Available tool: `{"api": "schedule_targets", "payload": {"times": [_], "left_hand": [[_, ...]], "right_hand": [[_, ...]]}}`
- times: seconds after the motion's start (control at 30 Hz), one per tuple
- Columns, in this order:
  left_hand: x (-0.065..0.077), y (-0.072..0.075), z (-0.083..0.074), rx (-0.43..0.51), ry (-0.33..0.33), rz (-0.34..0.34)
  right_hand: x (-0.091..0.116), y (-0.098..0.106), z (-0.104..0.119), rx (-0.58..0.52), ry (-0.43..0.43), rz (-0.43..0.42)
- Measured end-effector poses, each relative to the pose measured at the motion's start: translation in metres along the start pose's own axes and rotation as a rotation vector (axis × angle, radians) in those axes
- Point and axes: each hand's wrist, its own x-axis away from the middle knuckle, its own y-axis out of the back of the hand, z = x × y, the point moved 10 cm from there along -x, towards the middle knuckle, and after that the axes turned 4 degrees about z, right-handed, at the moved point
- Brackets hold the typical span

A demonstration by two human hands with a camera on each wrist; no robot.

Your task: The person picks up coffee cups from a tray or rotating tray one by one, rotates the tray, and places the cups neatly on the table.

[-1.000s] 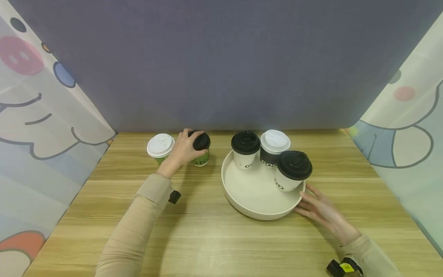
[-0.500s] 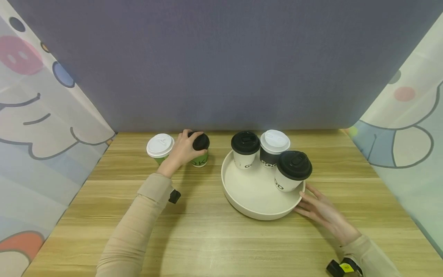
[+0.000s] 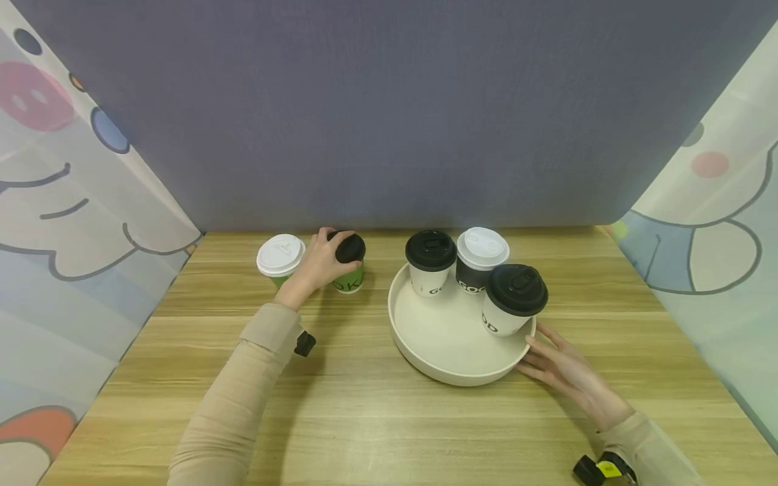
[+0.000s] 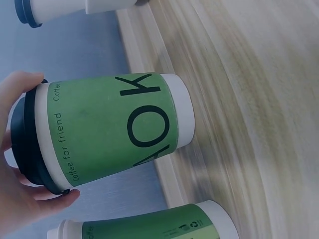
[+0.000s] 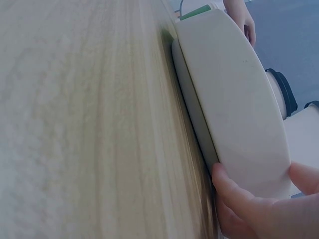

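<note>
My left hand (image 3: 318, 262) grips the black lid of a green paper coffee cup (image 4: 114, 129), fingers and thumb around the lid's rim. That cup stands upright on the table, left of a round cream tray (image 3: 437, 351). Just left of it is another green cup with a white lid (image 3: 281, 255), partly behind my hand. At the tray's right front edge, my right hand (image 3: 568, 371) holds the wall, thumb at the rim and fingers low on the outside. In the tray are a white cup with a black lid (image 3: 431, 251), a black cup with a white lid (image 3: 483, 248) and a larger black-lidded white cup (image 3: 516, 291).
The wooden table (image 3: 365, 425) extends in front of the tray and to both sides. A grey panel (image 3: 389, 121) rises along its back edge. Cartoon-printed curtains (image 3: 85, 202) hang at the left and right.
My left hand and the black-lidded green cup have shifted slightly left, toward the white-lidded green cup. The right hand and the tray have stayed in place.
</note>
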Motion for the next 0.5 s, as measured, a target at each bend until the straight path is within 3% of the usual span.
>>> {"api": "schedule_targets", "payload": {"times": [0.5], "left_hand": [[0.0049,0.0019,-0.0039,-0.004,-0.021,0.011]], "right_hand": [[0.0003,-0.0006,0.0009,-0.009,-0.015,-0.006]]}}
